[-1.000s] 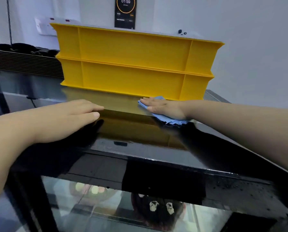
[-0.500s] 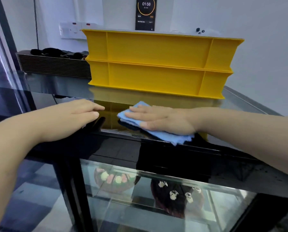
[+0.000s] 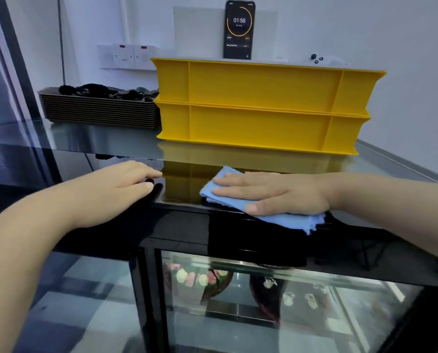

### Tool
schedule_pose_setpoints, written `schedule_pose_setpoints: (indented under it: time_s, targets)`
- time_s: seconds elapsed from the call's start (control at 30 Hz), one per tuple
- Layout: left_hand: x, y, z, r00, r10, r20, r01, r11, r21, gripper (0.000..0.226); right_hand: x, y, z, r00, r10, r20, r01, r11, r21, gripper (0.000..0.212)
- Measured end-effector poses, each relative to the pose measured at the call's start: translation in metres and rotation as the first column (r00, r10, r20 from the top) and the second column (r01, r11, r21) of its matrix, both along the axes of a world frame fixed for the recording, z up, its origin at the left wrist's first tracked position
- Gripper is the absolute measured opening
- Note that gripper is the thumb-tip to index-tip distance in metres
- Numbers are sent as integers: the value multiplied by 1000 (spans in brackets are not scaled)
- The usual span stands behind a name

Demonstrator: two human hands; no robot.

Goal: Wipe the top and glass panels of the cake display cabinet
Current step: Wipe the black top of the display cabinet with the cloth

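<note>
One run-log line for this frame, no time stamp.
phase: wiping cabinet top | right hand: flat on blue cloth | left hand: rests on top | yellow crates: behind cloth, untouched

left hand (image 3: 116,193) palm-down, right hand (image 3: 279,194) flat

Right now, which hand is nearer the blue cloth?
Right. The right hand lies flat on the blue cloth; the left hand rests on the cabinet top, apart to its left.
</note>
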State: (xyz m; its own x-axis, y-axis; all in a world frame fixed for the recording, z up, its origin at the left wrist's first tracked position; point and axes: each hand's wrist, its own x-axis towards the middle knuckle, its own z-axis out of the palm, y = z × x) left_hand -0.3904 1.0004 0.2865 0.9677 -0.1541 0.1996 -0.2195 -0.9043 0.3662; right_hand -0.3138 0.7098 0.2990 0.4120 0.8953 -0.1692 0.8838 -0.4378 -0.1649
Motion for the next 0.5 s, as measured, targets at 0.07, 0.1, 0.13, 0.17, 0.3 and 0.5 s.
schedule_pose_setpoints:
  time_s: [0.07,0.1,0.13,0.17,0.3,0.5]
  targets:
    - [-1,17,-3,1000,3,30,-3,1000,-2,37,21,-9,1,1000,-11,-8,11,1000,-11,49]
    - [-2,26,-5,1000,9,18,-9,1000,-1,37,32,-2,5,995,-96,-2,96,995,-4,48]
    - [-2,34,-6,1000,21,18,-21,1000,4,37,42,12,4,978,-209,1,209,978,8,48]
    - [-2,42,-7,999,39,17,-39,999,10,38,50,32,2,954,-299,14,299,954,1,49]
    - [2,67,-9,994,96,58,-97,995,23,38,32,103,-9,982,-167,85,163,985,48,53]
    - [5,93,-14,997,22,77,-22,1000,-1,38,27,79,5,997,-67,-29,68,997,21,51]
